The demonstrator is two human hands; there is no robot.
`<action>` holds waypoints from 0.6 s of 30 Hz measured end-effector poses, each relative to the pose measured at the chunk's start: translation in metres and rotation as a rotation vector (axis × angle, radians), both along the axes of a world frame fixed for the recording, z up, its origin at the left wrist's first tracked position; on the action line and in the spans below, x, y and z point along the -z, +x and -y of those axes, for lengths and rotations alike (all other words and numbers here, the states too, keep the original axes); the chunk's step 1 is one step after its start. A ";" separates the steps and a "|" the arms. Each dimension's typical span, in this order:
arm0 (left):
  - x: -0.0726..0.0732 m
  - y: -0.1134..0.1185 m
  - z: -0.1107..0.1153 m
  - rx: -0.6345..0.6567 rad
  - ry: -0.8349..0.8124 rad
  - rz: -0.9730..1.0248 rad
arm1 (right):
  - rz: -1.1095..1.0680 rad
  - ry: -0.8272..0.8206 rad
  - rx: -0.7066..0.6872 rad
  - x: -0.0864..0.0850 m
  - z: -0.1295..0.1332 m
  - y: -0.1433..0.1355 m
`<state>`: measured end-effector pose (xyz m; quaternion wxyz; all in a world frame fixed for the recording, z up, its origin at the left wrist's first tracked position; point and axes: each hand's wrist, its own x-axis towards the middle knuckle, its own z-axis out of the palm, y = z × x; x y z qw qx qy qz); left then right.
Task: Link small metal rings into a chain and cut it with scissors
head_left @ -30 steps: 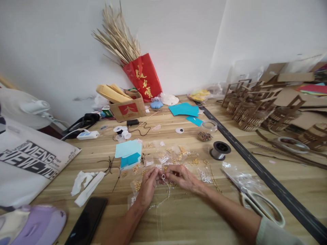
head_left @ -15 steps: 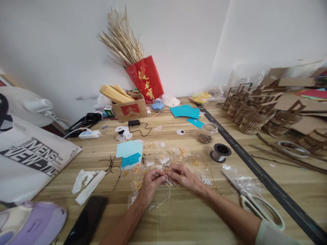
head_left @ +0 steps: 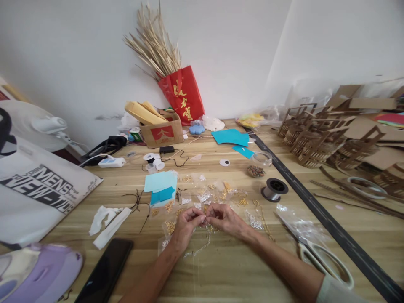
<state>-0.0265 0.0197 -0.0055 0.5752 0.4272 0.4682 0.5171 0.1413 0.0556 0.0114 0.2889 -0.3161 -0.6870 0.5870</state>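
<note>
My left hand [head_left: 187, 225] and my right hand [head_left: 224, 220] meet fingertip to fingertip over the middle of the table. Both are closed in a pinch on a thin silvery bead chain [head_left: 206, 242], whose loose part hangs and curves down onto the wood below them. The exact bit between the fingertips is too small to make out. Around and behind the hands lie small clear bags of gold beads [head_left: 170, 227] and silvery beads [head_left: 203, 197]. White rings [head_left: 254, 219] and a fine gold chain [head_left: 267, 225] rest to the right of my right hand.
Scissors [head_left: 325, 256] and a wire spool [head_left: 274, 190] lie on the right, beyond them a dark strip [head_left: 296, 187] and woven baskets [head_left: 318, 143]. A phone [head_left: 105, 269], white cloth strips [head_left: 110, 225] and a purple-and-white object [head_left: 47, 271] are at left. Blue sheets [head_left: 162, 195] lie behind.
The fingertips have drawn closer together, with the chain still between them. The whole view has shifted slightly; nothing else has visibly moved.
</note>
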 end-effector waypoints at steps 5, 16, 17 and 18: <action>0.001 -0.001 0.000 0.034 0.012 0.009 | -0.003 -0.025 -0.002 -0.004 0.001 0.000; 0.000 -0.001 0.000 -0.048 0.004 -0.021 | 0.022 -0.026 0.002 -0.006 0.000 0.002; 0.000 -0.001 0.001 -0.052 0.006 -0.019 | 0.016 -0.023 -0.002 -0.005 0.000 0.002; 0.000 0.000 0.001 -0.055 0.011 -0.019 | 0.010 -0.020 -0.004 -0.005 0.000 0.003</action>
